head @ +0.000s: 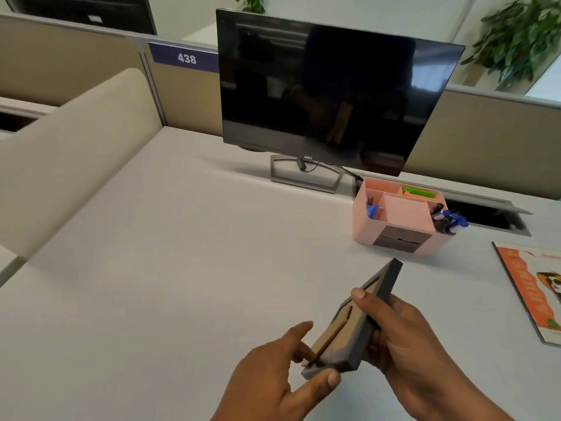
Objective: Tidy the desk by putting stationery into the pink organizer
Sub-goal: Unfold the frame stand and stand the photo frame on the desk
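A flat grey box (356,332) with a tan inner panel and a thin dark stick in it is held tilted above the desk, near the front. My right hand (403,338) grips its right edge, thumb on top. My left hand (282,372) pinches its lower corner between thumb and fingers. The pink organizer (364,226) stands farther back to the right, apart from both hands. It holds blue clips, green and orange sticky notes, and dark and blue pens; its middle compartment looks empty, and a grey drawer sits in its front.
A dark monitor (328,92) on a grey stand (306,177) stands behind the organizer. An orange booklet (534,287) lies at the right edge. Beige partitions (69,153) run along the left and back. An open cable slot (491,217) lies behind the organizer.
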